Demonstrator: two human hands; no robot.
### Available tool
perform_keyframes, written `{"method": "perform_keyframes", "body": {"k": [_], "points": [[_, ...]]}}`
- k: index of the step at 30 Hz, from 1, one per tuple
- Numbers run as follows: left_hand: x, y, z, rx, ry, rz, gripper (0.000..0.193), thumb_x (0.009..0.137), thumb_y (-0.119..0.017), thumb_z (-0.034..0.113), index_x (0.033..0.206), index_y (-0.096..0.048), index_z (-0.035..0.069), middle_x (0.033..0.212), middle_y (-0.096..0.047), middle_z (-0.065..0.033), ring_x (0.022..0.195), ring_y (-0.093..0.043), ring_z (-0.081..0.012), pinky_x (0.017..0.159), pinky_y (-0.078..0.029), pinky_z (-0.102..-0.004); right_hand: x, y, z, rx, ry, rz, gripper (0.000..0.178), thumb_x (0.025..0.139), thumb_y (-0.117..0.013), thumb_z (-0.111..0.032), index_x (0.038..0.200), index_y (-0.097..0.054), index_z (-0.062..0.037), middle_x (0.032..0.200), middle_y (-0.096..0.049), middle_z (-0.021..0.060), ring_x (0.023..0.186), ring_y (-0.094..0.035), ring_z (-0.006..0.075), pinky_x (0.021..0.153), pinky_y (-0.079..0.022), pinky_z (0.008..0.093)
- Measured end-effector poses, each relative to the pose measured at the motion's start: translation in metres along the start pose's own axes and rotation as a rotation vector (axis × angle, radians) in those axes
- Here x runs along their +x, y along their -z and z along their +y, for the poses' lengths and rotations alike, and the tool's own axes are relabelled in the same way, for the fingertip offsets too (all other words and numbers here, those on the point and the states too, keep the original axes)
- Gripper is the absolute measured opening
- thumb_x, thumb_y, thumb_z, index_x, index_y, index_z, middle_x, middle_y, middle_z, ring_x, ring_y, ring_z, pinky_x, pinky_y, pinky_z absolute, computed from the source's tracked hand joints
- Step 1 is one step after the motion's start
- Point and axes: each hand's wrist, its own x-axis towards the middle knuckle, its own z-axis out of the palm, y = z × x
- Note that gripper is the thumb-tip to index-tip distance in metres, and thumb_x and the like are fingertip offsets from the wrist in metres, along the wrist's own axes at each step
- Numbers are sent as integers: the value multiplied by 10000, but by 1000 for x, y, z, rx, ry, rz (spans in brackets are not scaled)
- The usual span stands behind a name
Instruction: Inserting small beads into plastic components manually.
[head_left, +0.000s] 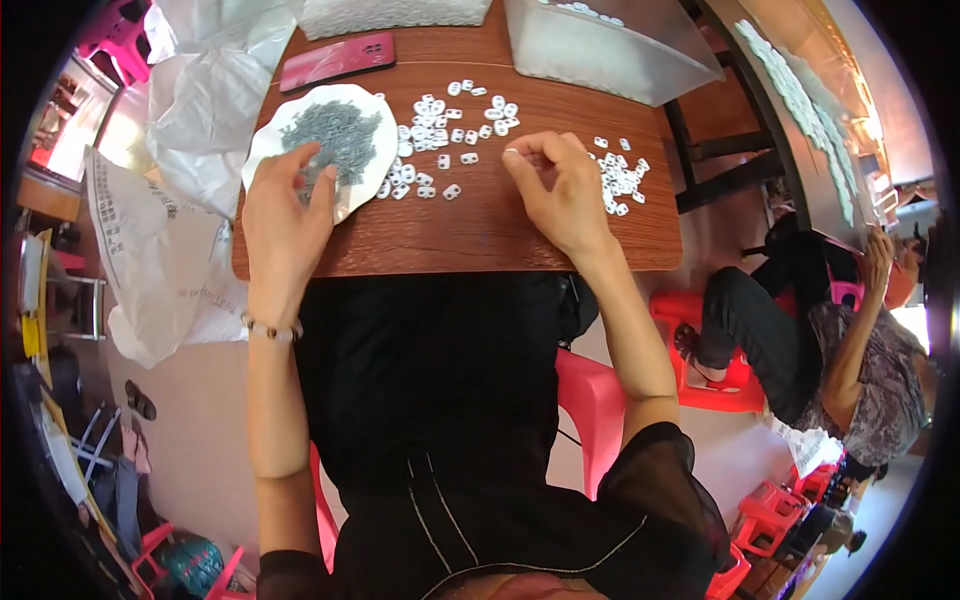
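My left hand (287,205) is over the near side of a white scalloped plate (262,150), its thumb and forefinger apart. The plate holds a heap of small grey pieces (345,130), partly covered by my fingers. To the right, my right hand (562,195) hovers above the brown table with fingers curled and thumb close to the forefinger. Anything small between those fingertips cannot be made out. Small white pieces with dark holes (430,125) lie scattered between the plate and my right hand. Another cluster of white pieces (622,182) lies just right of that hand.
Beyond the plate, a pink phone (338,62) lies on the wooden table (450,235). Two whitish bins (600,62) (395,14) stand along its far edge. White sacks (165,250) hang at the left. A seated person (850,350) is at the right, by another table.
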Motion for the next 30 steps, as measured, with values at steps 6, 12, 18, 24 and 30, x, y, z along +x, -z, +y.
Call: {"method": "perform_keyframes", "body": {"k": [6,12,18,24,30], "points": [[21,-6,-37,331,-44,-217,262,800,-662,203,1005,-672,41,923,-615,-167,852,-615,-325,716,-478,-402,-8,-1,-15,56,-9,-41,72,798,-701,-92,828,-661,-40,749,-653,61,708,-562,195,622,-462,299],[29,-13,-37,225,18,-214,139,790,-656,180,826,-693,51,720,-662,-151,711,-646,-312,652,-491,-413,-17,-9,-14,104,22,-82,66,794,-704,-83,823,-658,-45,749,-652,48,703,-553,192,599,-448,299],[26,-11,-38,49,141,-200,153,803,-630,175,830,-690,37,674,-649,-134,623,-632,-256,600,-480,-368,-21,-13,-18,93,23,-170,92,831,-691,-90,888,-664,-23,784,-611,64,726,-575,150,659,-470,257],[23,-12,-45,-216,126,-111,174,812,-608,160,853,-684,9,657,-645,-74,570,-579,-129,567,-457,-286,-26,-21,-18,157,-8,-132,74,814,-698,-94,848,-658,-43,717,-623,59,673,-552,170,583,-449,280],[22,-8,-52,-342,157,-64,141,888,-598,96,908,-653,-31,721,-608,25,621,-499,-16,557,-386,-172,-28,-24,-20,174,-17,-145,88,818,-701,-103,858,-657,-37,698,-596,61,652,-549,156,563,-444,262]]}}
